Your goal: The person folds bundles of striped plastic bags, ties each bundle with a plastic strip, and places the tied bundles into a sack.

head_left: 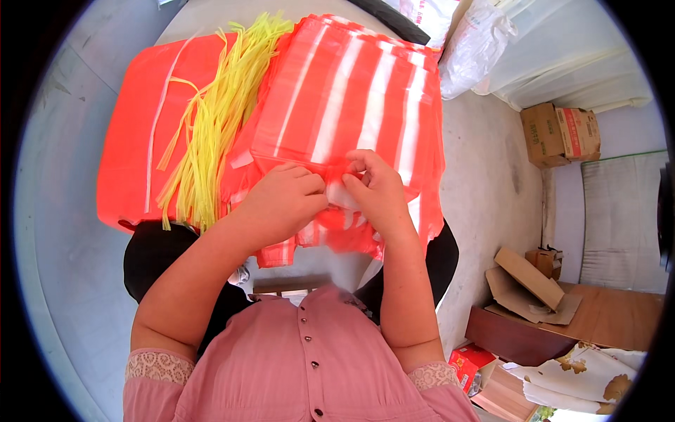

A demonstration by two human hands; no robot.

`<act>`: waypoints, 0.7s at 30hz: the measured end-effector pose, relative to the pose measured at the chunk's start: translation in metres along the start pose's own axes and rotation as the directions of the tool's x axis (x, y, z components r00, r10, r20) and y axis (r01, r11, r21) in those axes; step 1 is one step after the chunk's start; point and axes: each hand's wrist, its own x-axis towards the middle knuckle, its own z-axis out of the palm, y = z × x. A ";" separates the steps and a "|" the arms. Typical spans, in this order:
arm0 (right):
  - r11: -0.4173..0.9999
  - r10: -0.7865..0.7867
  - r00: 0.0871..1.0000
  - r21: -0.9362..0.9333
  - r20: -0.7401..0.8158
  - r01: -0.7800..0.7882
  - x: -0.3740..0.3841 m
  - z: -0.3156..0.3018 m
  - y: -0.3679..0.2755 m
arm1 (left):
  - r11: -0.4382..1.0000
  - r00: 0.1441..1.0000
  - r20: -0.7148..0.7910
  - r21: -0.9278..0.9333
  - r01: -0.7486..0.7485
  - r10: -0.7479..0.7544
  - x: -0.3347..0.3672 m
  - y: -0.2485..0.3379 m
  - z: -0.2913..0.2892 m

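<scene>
A thick stack of red-and-white striped plastic bags (351, 91) lies in front of me, its near edges hanging loosely toward my lap. My left hand (288, 200) is closed, fingertips pinching the near edge of the top plastic bag. Just beside it, my right hand (380, 190) has thumb and fingers curled together on the same bag's edge. Between the two hands the plastic is blurred and bunched. A bundle of yellow plastic strips (228, 112) lies along the left side of the stack, apart from both hands.
Under the strips sits a smooth red padded surface (130, 133) at left. A white sack (478, 49) stands at back right. Cardboard boxes (541, 133) are by the far right wall. Flattened cardboard (527, 288) rests on a brown wooden table (612, 309) at right, with a red box (471, 366) nearer.
</scene>
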 end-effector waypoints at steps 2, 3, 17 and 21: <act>1.000 -0.012 1.000 -0.027 0.008 0.012 0.001 0.003 -0.001 | 1.000 1.000 -0.007 -0.002 -0.002 0.002 -0.001 -0.001 0.000; 0.998 -0.023 1.000 -0.055 0.015 0.024 0.001 0.005 -0.001 | 1.000 1.000 -0.011 -0.014 -0.002 0.002 -0.002 -0.001 -0.001; 0.940 -0.142 0.989 -0.318 -0.035 0.123 -0.002 0.011 -0.002 | 1.000 0.999 -0.037 -0.014 0.019 -0.019 0.005 0.005 -0.006; 0.921 -0.160 0.987 -0.365 -0.035 0.136 -0.002 0.011 -0.003 | 0.991 0.982 -0.141 -0.016 -0.130 0.127 0.011 0.001 -0.001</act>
